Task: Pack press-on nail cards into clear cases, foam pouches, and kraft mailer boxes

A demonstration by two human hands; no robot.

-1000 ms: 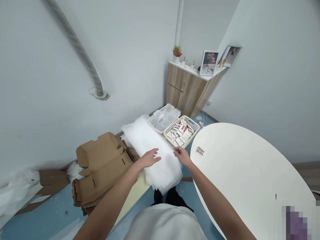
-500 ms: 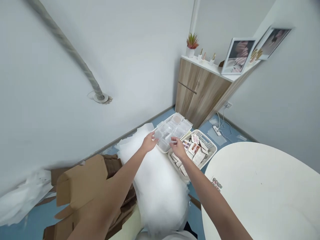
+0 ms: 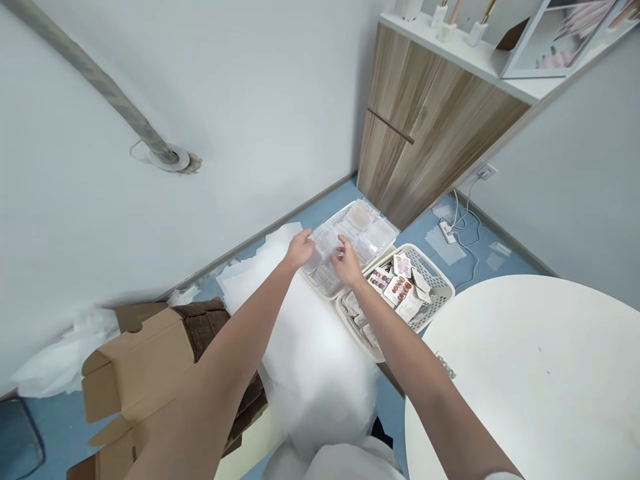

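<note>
In the head view, clear plastic cases (image 3: pixel 376 238) fill a white basket (image 3: pixel 320 291) on the floor. My left hand (image 3: pixel 300 249) is at the basket's left side, its fingers closed on the edge of a clear case. Over the cases, my right hand (image 3: pixel 347 263) has its index finger raised and its fingers apart, close to the clear plastic; I see nothing held in it. Beside it, a second white basket (image 3: pixel 447 285) holds many cards of press-on nails (image 3: pixel 400 289), partly hidden by my right forearm.
White wrapping (image 3: pixel 310 347) bulges in front of me. Open cardboard boxes (image 3: pixel 145 360) lie at left. A round white table (image 3: pixel 530 373) stands at right, with a nail card (image 3: pixel 446 366) near its edge. Behind are a wooden cabinet (image 3: pixel 425 113) and a power strip (image 3: pixel 447 232).
The view has tilted down and shifted, bringing the cabinet nearer the top edge. My right hand has moved up and closer to my left over the clear cases, its index finger now raised.
</note>
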